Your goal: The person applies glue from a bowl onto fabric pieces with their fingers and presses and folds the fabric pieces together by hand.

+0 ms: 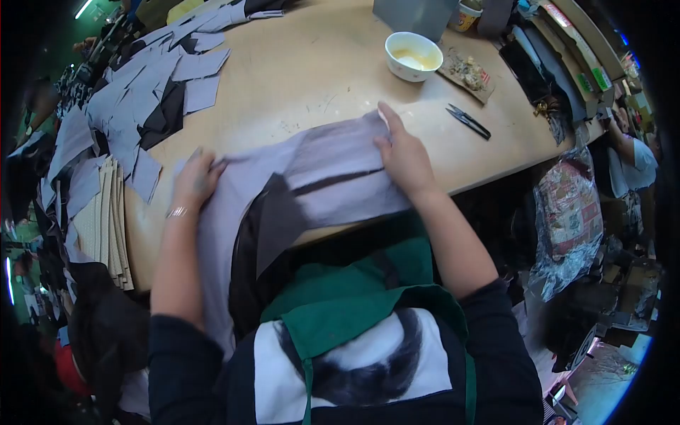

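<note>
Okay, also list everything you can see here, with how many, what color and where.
table: one, light wood, center
cloth: one, lilac-grey, between the hands
dark cloth: one, near-black, against it
cut pieces: many, grey and black, far left
strips: several, cream, left edge
bowl: one, white, top
snips: one, dark, right
cardboard: one, brown, beside bowl
box: one, grey, behind bowl
wrapped bundle: one, reddish, right
apron: one, green, on wearer
background: cluttered, uncountable
left hand, right hand: one each, bare, at cloth
</note>
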The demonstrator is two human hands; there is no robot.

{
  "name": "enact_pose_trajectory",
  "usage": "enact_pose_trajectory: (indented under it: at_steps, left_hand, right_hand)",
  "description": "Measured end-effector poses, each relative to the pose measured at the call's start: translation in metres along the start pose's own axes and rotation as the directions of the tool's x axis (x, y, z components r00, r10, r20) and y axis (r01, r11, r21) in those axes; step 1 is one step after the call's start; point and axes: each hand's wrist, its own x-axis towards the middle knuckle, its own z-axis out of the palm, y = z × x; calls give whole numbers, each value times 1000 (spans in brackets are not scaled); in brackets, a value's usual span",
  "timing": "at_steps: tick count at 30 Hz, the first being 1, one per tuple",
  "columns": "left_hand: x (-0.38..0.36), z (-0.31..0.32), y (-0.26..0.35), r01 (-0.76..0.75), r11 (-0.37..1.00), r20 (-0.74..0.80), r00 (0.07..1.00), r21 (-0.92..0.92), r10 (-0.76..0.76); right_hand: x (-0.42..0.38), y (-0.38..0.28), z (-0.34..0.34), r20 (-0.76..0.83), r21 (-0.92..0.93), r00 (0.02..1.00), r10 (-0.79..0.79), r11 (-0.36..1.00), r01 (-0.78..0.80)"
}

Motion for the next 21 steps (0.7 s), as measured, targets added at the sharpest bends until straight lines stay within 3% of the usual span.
enact_pose_trajectory:
  at_steps: [2,3,4,5,7,9,11,14,17,20,21]
  left_hand:
    - [32,-25,37,165,985,128,977,45,-169]
    - [35,-30,50,85,996,-101,991,21,-82]
    - [34,-33,60,1,1000,-324,946,15,4]
    - [34,-37,72,-80,996,-533,842,28,82]
    - [18,-66,117,-359,868,-502,851,-345,153]
    - [-13,-65,157,-630,733,-329,770,-255,547]
    - [-40,-40,171,-803,549,-273,596,-234,755]
    - [-67,-27,148,-760,584,-113,632,-286,767]
    - [-75,-38,114,-467,846,138,849,-256,510]
    - [-75,-42,104,-293,930,144,933,-220,328]
    - [-72,-42,106,-215,953,220,940,-213,261]
  right_hand:
    - [19,-3,1,1,-173,1000,19,985,-19]
    - [25,-2,3,-8,-187,1000,9,982,-11]
    - [29,0,6,-15,-202,1000,-1,979,-3]
    - [34,2,9,-23,-217,1000,-15,976,9]
    - [37,8,12,-52,-190,999,-1,982,-9]
    - [36,11,13,-78,-178,997,-10,984,-4]
    - [34,12,13,-96,-178,994,-44,984,26]
    - [37,9,9,-38,-227,999,1,974,-10]
    - [37,4,5,-20,-195,1000,8,981,-12]
    - [33,3,12,-53,-246,994,-99,966,83]
    - [33,3,13,-66,-249,991,-115,964,95]
